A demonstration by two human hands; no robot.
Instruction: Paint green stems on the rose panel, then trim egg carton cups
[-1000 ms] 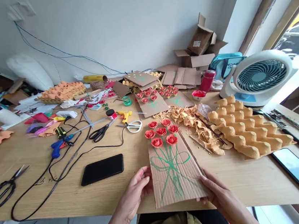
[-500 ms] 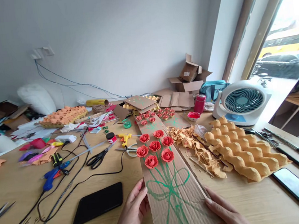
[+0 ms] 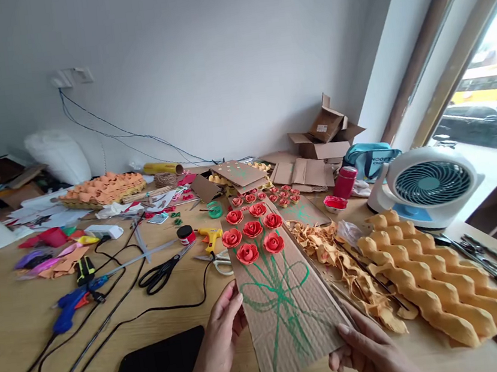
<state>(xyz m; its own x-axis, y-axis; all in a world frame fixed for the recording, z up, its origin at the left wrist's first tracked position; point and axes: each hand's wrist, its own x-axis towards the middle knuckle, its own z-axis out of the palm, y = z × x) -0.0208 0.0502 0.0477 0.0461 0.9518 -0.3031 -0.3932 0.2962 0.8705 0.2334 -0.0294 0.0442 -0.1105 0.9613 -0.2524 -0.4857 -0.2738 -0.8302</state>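
Observation:
Between my hands is a cardboard panel (image 3: 284, 326), tilted up off the table. Several red paper-pulp roses (image 3: 252, 229) sit on its far part, above green painted stems and a bow. My left hand (image 3: 223, 328) grips the panel's left edge, thumb at the front. Near the lower right corner, my right hand (image 3: 363, 344) holds it with the thumb on top and the fingers curled beneath. Beyond the panel lie further cardboard pieces with red roses (image 3: 283, 195) and green paint.
Right of the panel are torn pulp scraps (image 3: 329, 254), an orange egg tray (image 3: 441, 277) and a white fan (image 3: 432, 184). On the left lie a black phone (image 3: 156, 369), black scissors (image 3: 162, 274), a yellow glue gun (image 3: 211, 237), a blue glue gun (image 3: 71, 307) and trailing cables.
The panel has been lifted and tilted up a little, with both hands still on it. My right hand's fingers show more beneath its corner. The camera view has shifted slightly.

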